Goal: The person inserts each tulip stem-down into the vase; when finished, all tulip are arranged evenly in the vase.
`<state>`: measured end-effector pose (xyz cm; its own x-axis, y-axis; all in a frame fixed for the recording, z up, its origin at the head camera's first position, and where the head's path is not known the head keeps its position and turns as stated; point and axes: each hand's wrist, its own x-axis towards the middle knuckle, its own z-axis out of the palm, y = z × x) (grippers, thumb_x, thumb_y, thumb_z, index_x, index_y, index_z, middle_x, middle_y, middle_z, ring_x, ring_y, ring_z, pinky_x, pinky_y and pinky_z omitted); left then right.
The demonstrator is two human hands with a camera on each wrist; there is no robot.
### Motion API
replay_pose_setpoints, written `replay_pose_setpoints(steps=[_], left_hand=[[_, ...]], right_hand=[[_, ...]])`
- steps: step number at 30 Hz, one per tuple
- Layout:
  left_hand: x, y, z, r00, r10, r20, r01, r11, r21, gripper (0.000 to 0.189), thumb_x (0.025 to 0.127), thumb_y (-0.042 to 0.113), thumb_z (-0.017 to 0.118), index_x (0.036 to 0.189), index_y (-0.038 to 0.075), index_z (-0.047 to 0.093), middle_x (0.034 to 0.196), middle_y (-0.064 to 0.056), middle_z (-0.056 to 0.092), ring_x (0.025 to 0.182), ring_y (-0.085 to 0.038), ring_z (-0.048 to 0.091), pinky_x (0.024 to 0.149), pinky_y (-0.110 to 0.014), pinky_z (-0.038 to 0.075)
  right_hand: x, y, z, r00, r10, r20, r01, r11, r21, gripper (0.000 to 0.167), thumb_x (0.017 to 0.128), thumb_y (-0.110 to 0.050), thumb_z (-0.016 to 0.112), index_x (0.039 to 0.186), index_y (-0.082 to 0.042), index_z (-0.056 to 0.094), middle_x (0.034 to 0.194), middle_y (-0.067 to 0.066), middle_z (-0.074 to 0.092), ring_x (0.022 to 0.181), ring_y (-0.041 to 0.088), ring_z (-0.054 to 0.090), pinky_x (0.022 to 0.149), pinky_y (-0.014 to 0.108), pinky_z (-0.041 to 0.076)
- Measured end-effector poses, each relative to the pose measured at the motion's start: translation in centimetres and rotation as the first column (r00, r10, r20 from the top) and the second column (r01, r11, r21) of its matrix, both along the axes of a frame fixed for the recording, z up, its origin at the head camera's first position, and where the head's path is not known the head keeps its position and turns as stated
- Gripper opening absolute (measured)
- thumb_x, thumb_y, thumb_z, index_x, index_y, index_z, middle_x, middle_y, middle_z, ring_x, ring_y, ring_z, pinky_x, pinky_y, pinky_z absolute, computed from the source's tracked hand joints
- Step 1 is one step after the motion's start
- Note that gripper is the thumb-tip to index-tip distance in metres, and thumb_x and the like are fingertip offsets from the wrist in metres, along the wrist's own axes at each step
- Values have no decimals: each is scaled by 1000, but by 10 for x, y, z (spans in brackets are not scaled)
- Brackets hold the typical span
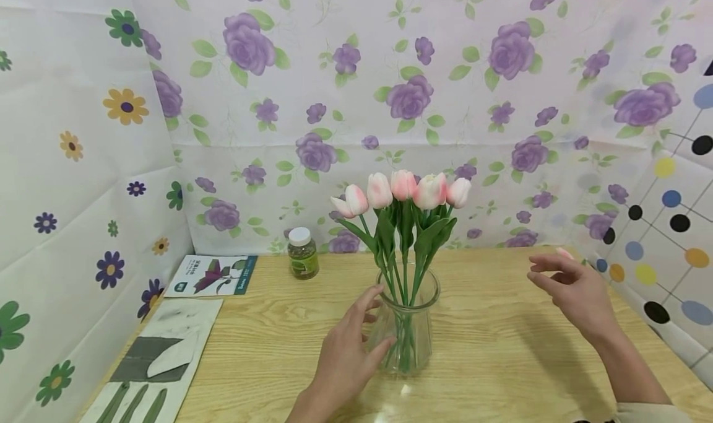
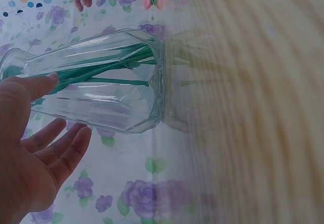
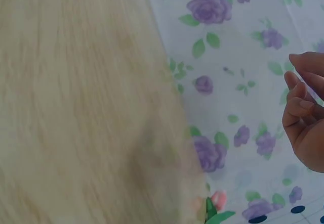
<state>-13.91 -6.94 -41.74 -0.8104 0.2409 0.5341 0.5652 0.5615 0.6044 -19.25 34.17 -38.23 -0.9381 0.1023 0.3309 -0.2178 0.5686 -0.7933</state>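
A clear glass vase point(image 1: 406, 342) stands upright on the wooden table, holding several pink-and-white tulips point(image 1: 403, 184) with green stems and leaves. Beside its left side is my left hand point(image 1: 348, 348), thumb and fingers spread about the glass. In the left wrist view the thumb overlaps the vase point(image 2: 106, 82) while the fingers look relaxed; whether they touch it is unclear. My right hand point(image 1: 579, 293) is raised over the table's right side, fingers loosely bent, nothing visible in them. Partly hidden behind it, another pink tulip point(image 1: 564, 252) lies at the table's far right.
A jar with a white lid point(image 1: 302, 259) stands behind and left of the vase. Along the left table edge lie a printed booklet point(image 1: 213, 274) and a flat sheet point(image 1: 195, 324) with grey and green patterns. Flower-printed cloth point(image 1: 362, 70) encloses the back and sides.
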Motion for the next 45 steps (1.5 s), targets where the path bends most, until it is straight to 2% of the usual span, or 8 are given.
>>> replay_pose_setpoints(steps=[3,6,10,15,26,35,40,45], left_hand=[[0,0,-1,1000,-1,4,1,1000,-1,92,86,11,88,160,29,36,133,-8,70,103,-24,75,71,-24,61],[-1,0,-1,1000,1,-1,-1,1000,-5,93,86,12,88,160,30,35,133,-7,70,103,-22,75,71,-22,60],[-1,0,-2,1000,4,-12,-4,1000,-7,93,85,11,89,160,29,36,133,-7,70,102,-22,75,71,-21,59],[-1,0,-1,1000,2,-17,-2,1000,3,93,85,10,89,160,27,37,132,-10,70,102,-23,75,70,-22,60],[-1,0,-1,1000,-4,-19,4,1000,14,91,85,9,89,159,24,38,131,-12,70,101,-23,75,69,-22,60],[-1,0,-1,1000,-6,-13,6,1000,12,91,85,9,88,159,27,37,131,-12,70,101,-26,75,69,-21,59],[-1,0,-1,1000,-7,-9,7,1000,13,89,86,10,88,159,23,38,131,-12,71,101,-26,75,69,-21,59],[-1,0,-1,1000,-8,1,8,1000,12,88,87,10,87,159,22,39,132,-11,70,101,-27,75,69,-21,59]], right_hand=[[1,12,-8,1000,-12,21,11,1000,19,33,102,-32,74,131,-17,73,135,-27,63,77,2,62,56,24,52],[0,27,-17,999,-14,44,13,1000,8,30,101,-29,75,128,-16,74,137,-30,60,74,4,59,55,24,51],[0,44,-27,996,-33,85,35,999,-17,23,100,-27,76,122,-20,78,110,-39,64,72,4,57,54,26,50],[3,60,-35,984,-101,144,97,995,31,28,100,-40,74,123,-24,77,100,-39,65,82,-4,61,60,26,56],[2,96,-49,954,-226,196,183,959,215,57,101,-44,71,134,3,67,90,-39,57,79,-22,47,61,20,53],[0,125,-60,951,-235,201,143,910,388,39,101,-28,70,123,4,73,105,20,79,76,-14,50,61,17,44],[-1,134,-67,942,-231,242,125,914,386,42,101,-31,70,122,5,73,109,25,77,77,-9,55,61,19,48],[-4,138,-68,931,-234,279,101,902,420,42,99,-34,73,119,3,75,113,29,76,86,8,63,67,26,49]])
